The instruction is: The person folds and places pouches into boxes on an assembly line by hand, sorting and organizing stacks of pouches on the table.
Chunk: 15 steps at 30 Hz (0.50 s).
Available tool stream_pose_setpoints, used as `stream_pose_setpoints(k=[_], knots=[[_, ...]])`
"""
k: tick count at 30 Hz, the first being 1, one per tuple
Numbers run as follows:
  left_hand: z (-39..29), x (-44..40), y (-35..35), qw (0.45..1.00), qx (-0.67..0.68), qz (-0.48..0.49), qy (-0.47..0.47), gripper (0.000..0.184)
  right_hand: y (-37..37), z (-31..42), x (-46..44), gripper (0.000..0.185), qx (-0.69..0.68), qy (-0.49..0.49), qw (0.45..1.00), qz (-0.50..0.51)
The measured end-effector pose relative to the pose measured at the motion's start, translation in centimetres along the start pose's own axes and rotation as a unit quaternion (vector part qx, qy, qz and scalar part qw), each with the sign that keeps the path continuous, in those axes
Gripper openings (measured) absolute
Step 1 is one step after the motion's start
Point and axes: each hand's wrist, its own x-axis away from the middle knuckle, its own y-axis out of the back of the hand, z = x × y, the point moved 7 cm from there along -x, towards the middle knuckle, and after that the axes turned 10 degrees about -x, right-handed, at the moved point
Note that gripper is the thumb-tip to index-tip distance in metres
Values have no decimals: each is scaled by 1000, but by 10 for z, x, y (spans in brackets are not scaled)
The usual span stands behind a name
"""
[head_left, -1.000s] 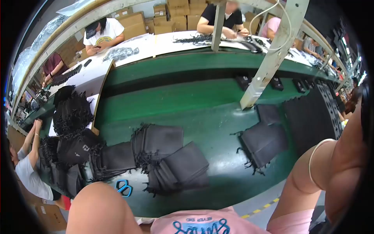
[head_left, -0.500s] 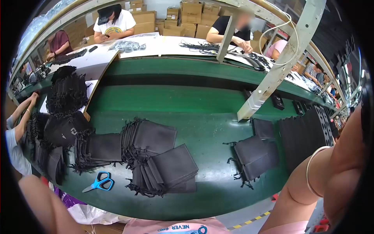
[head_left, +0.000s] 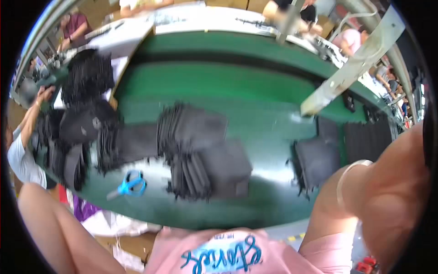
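Observation:
My right hand (head_left: 397,196) is raised close to the camera at the right edge, large and blurred. Its fingers do not show clearly, and a pale bangle (head_left: 342,185) rings the wrist. Of my left side only the bare arm (head_left: 54,223) appears at lower left; the hand is outside the picture. In front of me on the green table (head_left: 269,210) lie stacks of black drawstring pouches (head_left: 200,125), with more pouches (head_left: 228,169) fanned out nearer. Blue-handled scissors (head_left: 132,183) rest left of these. A smaller group of pouches (head_left: 317,160) lies near my right arm.
A tall pouch pile (head_left: 86,77) stands at the left by another person's arms (head_left: 32,114). A slanting metal post (head_left: 351,66) rises at right, beside a dark stack (head_left: 367,139). Several people work along the white far table (head_left: 205,18).
The view has tipped downward and blurred, so the table contents sit higher and more of my pink shirt shows. My right hand stays close to the camera. The pouches and scissors keep their places.

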Motion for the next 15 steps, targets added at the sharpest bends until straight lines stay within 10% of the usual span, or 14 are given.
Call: stream_pose_setpoints(k=[6,15], knots=[[-10,-17,-50,998,59,30,-19,18,-29,-74,66,21,123,-93,988,-23],[-18,-26,-69,995,95,13,-24,19,-85,-232,215,24,102,-389,879,256]])
